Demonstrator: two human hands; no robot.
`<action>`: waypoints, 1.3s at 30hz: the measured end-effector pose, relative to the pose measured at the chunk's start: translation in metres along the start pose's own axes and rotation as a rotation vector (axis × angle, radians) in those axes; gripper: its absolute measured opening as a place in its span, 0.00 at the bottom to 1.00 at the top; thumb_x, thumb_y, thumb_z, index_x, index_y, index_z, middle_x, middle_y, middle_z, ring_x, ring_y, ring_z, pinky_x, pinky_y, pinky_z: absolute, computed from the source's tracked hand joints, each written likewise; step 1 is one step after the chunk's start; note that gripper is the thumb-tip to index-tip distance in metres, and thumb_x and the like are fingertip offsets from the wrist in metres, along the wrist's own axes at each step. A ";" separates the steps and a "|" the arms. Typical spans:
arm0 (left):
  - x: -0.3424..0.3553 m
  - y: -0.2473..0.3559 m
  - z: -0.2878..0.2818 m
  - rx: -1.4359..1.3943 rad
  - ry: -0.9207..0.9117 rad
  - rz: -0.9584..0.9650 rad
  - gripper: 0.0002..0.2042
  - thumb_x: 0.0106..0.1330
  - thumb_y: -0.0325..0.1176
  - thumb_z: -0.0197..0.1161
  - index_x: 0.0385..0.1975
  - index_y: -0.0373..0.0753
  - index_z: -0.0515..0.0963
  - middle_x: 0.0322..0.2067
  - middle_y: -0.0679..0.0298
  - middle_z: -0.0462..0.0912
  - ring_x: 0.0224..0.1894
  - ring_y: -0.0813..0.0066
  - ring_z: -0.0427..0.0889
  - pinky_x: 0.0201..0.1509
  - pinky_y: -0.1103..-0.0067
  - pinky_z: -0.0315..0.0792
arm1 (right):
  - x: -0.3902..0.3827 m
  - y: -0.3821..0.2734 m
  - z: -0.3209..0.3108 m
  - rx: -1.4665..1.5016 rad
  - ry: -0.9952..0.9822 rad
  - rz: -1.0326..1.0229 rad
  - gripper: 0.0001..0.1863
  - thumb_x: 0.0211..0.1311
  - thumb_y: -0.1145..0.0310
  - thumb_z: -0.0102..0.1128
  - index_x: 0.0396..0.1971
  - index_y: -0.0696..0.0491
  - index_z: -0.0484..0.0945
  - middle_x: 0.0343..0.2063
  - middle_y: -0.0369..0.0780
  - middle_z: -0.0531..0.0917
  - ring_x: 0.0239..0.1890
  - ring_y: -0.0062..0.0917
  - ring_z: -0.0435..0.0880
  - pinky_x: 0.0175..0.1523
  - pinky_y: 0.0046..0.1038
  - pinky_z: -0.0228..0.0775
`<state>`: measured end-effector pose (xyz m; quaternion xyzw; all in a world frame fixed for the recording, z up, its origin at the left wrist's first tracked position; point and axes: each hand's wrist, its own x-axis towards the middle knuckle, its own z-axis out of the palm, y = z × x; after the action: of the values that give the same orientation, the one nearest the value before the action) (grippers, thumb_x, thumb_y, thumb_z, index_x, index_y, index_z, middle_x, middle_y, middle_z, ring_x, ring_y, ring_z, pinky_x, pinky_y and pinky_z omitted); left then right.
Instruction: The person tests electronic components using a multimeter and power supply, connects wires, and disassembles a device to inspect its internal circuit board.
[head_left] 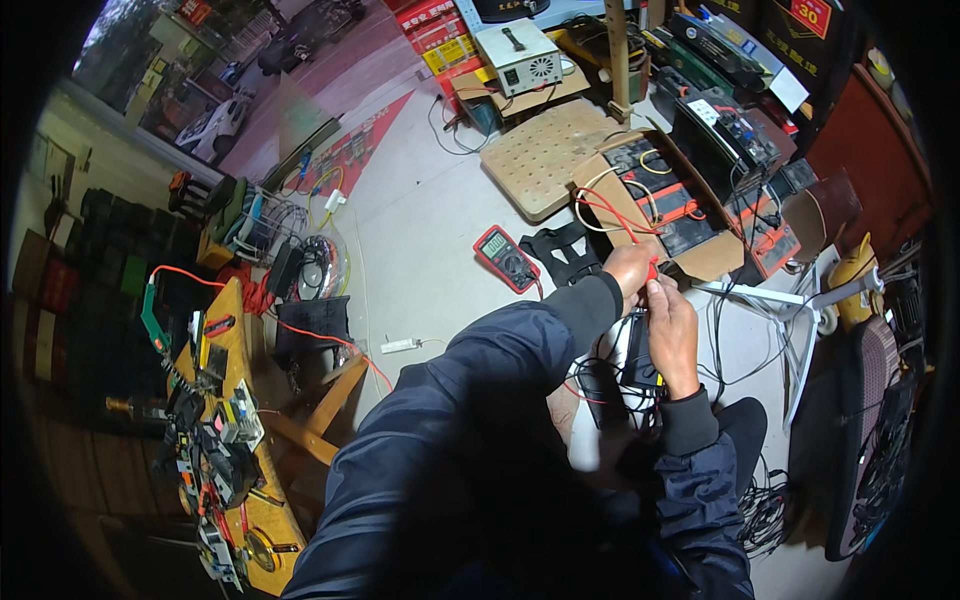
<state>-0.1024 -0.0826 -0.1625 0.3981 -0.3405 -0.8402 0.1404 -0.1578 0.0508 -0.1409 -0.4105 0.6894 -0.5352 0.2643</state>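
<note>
My left hand (628,268) pinches a red wire connector (652,270) at its fingertips, arm in a dark blue sleeve. Right beside it, my right hand (674,335) grips the same red lead lower down, over a black device (636,355) with tangled cables. The red wires (604,212) run up to a black battery pack in an open cardboard box (700,255) on the floor. A red multimeter (507,258) lies on the floor left of my hands.
A wooden pegboard (545,155) and a grey power supply (518,55) lie farther away. A yellow workbench (225,420) with tools and parts stands at the left. More batteries (725,135), a white stand (800,310) and a chair (875,430) crowd the right.
</note>
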 end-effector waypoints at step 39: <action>-0.005 0.030 -0.039 1.321 -0.051 0.581 0.22 0.68 0.40 0.67 0.55 0.31 0.78 0.53 0.41 0.82 0.56 0.44 0.81 0.62 0.63 0.74 | 0.020 0.123 -0.037 0.247 0.036 0.254 0.17 0.73 0.69 0.60 0.57 0.61 0.79 0.38 0.38 0.86 0.41 0.20 0.83 0.49 0.23 0.75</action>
<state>-0.0704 -0.1199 -0.1565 0.2736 -0.8725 -0.3967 0.0804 -0.2330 0.0642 -0.2463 -0.2750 0.6691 -0.5854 0.3659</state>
